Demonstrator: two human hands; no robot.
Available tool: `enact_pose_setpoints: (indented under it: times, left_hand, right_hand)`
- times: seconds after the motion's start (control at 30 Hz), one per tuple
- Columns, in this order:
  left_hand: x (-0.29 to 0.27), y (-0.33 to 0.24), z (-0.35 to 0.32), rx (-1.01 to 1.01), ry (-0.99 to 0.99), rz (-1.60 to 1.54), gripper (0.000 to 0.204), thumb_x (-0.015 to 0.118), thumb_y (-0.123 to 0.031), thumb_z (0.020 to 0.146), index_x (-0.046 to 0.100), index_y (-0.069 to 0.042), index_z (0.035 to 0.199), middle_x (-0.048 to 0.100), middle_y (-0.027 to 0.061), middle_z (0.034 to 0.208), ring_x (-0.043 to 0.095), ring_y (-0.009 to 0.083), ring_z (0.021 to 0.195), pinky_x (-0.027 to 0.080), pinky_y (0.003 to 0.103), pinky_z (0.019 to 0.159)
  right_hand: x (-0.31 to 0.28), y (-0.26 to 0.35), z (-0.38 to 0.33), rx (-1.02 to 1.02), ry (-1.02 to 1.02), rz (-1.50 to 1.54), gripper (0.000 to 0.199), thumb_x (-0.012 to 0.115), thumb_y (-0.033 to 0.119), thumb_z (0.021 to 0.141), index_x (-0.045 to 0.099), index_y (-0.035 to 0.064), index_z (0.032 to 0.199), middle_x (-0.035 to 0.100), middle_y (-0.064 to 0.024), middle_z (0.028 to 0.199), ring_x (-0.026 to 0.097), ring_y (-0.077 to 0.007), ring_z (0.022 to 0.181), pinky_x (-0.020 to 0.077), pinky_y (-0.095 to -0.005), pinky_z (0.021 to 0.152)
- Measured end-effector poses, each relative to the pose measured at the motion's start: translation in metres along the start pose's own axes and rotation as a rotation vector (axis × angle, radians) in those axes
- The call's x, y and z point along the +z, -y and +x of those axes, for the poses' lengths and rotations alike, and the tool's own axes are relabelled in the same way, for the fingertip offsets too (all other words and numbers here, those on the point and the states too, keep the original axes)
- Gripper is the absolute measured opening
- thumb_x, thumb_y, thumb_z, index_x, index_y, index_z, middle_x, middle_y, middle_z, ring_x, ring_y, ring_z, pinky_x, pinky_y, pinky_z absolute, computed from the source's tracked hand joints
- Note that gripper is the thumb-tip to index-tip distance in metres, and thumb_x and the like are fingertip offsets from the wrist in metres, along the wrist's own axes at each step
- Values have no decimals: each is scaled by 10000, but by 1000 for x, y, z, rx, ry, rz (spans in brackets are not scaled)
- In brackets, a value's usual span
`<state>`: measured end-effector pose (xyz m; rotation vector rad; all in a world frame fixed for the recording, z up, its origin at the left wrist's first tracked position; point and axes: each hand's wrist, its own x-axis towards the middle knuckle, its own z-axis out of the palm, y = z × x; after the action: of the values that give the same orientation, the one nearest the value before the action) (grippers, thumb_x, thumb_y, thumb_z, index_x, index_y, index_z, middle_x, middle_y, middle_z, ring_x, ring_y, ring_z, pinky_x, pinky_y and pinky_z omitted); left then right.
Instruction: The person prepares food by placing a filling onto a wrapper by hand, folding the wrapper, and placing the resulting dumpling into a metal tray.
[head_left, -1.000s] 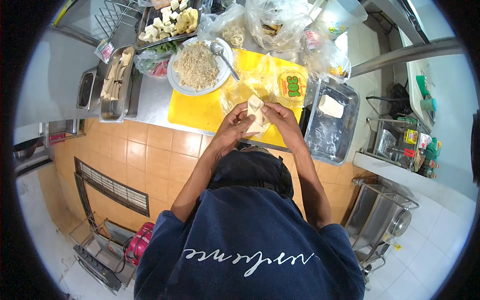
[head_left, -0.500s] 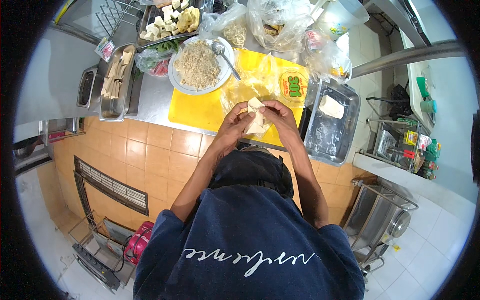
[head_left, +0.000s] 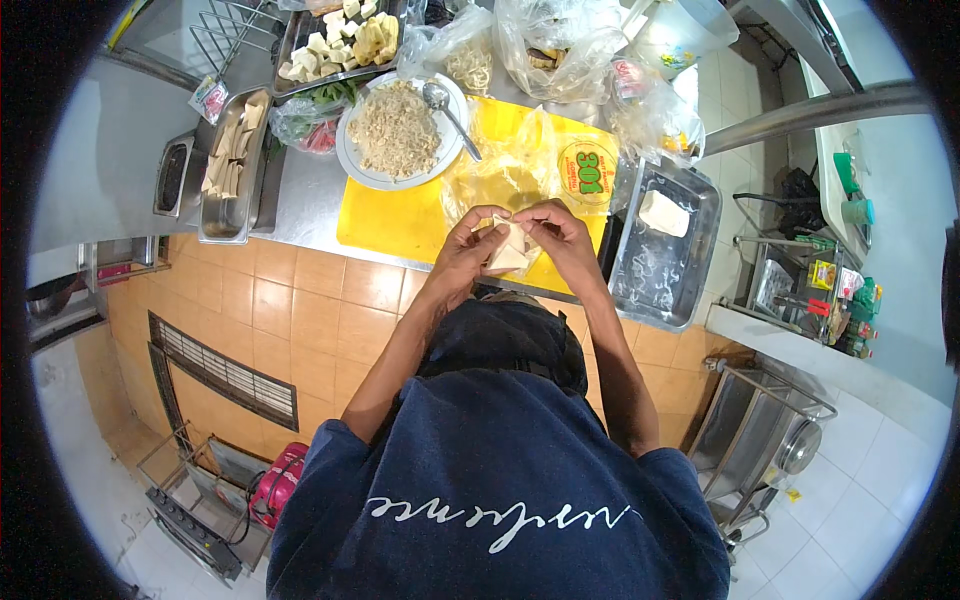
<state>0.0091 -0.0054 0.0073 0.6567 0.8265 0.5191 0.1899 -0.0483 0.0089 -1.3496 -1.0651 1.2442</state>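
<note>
A pale folded dough wrapper (head_left: 509, 252) is pinched between my two hands above the front edge of the yellow cutting board (head_left: 385, 222). My left hand (head_left: 468, 254) grips its left side, thumb on top. On the other side, my right hand (head_left: 562, 243) pinches the upper right edge with fingertips close together. Any filling inside the wrapper is hidden. Just beyond the hands lies a crumpled clear plastic bag (head_left: 505, 175). A white plate (head_left: 352, 163) heaped with a pale shredded filling (head_left: 393, 130) stands up and left, a metal spoon (head_left: 455, 125) resting in it.
To the right, a metal tray (head_left: 640, 285) holds a stack of white wrappers (head_left: 663, 214). Finished-looking folded pieces (head_left: 233, 150) lie in a deep steel pan (head_left: 222, 232) at left. Cut tofu-like chunks (head_left: 320, 55) and several plastic bags (head_left: 560, 50) crowd the back.
The wrapper's upper flap, which stood up between my hands, is now folded down. My right fingertips have shifted slightly left, closer to my left hand.
</note>
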Motion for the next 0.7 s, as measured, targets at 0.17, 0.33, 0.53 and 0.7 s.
enact_pose_setpoints:
  times: [0.17,0.33,0.53,0.7]
  left_hand:
    - [-1,1,1,10,-14,23,201,563,-173,1006,550,-169,1207,658,35,1054,634,134,995,583,356,839]
    - [-1,0,0,-11,-25,0,209,558,-194,1008,524,-163,1211,635,39,1069,629,144,1015,583,369,850]
    - [3,-5,1,-58,-39,-167,197,559,-227,1010,511,-150,1185,600,47,1058,620,131,986,591,360,828]
    - [1,0,0,-10,-116,1,198,562,-224,1013,517,-151,1191,561,20,968,553,74,824,594,312,757]
  right_hand:
    - [0,0,-2,-156,-12,-200,173,625,3,901,735,74,1015,585,-58,974,571,-167,944,465,-261,822]
    - [3,1,-10,-208,-20,-301,307,608,-50,851,741,121,1068,549,-86,1050,572,-232,991,491,-319,862]
    - [2,7,-13,-390,-45,-595,349,605,-76,822,736,121,1079,550,-104,1082,576,-238,1013,503,-330,848]
    - [7,3,-15,-341,-44,-512,312,607,-50,849,721,110,1091,556,-114,1103,595,-240,970,500,-337,837]
